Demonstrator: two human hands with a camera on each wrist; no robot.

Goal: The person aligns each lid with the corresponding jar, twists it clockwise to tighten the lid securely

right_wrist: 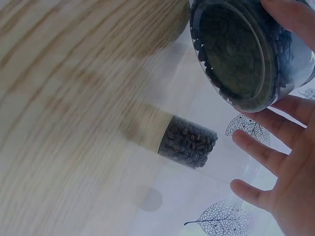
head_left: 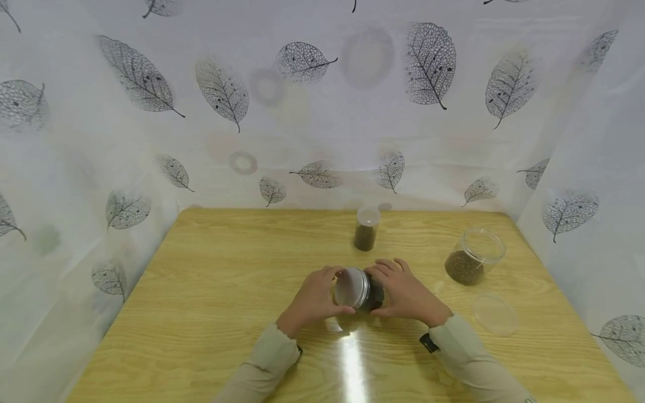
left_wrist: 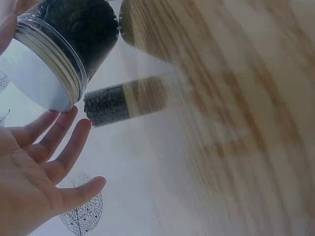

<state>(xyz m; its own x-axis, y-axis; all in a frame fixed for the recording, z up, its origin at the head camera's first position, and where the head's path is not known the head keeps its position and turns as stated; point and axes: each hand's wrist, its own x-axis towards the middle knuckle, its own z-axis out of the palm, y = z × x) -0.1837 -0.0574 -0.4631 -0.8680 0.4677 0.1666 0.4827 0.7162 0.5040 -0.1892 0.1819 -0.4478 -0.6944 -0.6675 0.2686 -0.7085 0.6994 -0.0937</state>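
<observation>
Across a wood-grain table [head_left: 227, 280] backed by a leaf-print curtain [head_left: 322, 123], a person in pale sleeves [head_left: 267, 350] steadies a lidded jar between both hands at the center. At left, the left hand [head_left: 314, 298] grips the jar's silvery lid [head_left: 350, 287], thumb on the near side and fingers on the far side, its little finger stretched free. The lidded jar [head_left: 374, 294], clear-walled and holding dark, seed-like pieces, is tipped sideways, lid toward the left and base toward the right. Just beyond it, near the table's far edge, a slim clear jar [head_left: 366, 229] stands upright, its lower part filled with dark brown beans [right_wrist: 187, 142]. To the right of the lidded jar, the right hand [head_left: 407, 296] holds the base end between thumb and fingers, with the outer fingers spread away from the wall. Farther right, a wide clear jar [head_left: 476, 257] stands partly filled with small brown pieces [head_left: 462, 268], too small to identify. On its near side, a translucent disc [head_left: 495, 314] lies flat on the tabletop.
</observation>
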